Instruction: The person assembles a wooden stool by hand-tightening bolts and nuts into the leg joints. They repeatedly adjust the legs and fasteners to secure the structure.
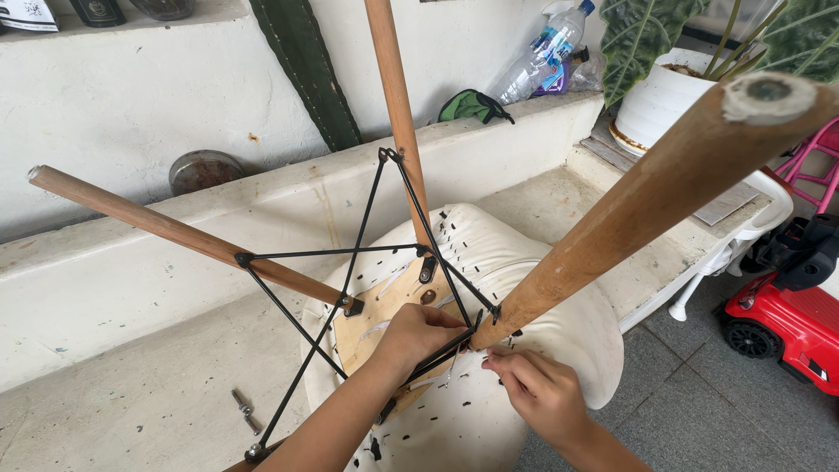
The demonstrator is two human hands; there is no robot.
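Upturned chair (489,262) lying seat-down on a pale concrete surface (105,288), seen from above. The white padded seat cover is stapled along its underside, and the plywood base (384,315) shows bare at the centre. Three wooden legs (629,218) stand fitted in the base and point upward and outward, tied together by a black wire brace (350,262) that crosses between them. At the bottom edge of the picture the brace reaches a fourth corner, where what may be another leg is cut off by the frame, so whether it is seated cannot be told.

The left hand (419,336) rests closed on the base at the foot of the nearest leg, its grip pressing down on the black bracket there; what, if anything, lies inside the fingers is hidden. The right hand (542,393) sits just beside it on the seat cover, fingertips pinched together at the leg's foot, apparently on a small fastener or thread too small to make out.

A loose bolt (246,411) lies on the surface, well apart from the hands to the left. Judged from this, most of the frame is assembled, while the joint at the nearest leg is still being worked and at least one fastener remains unused
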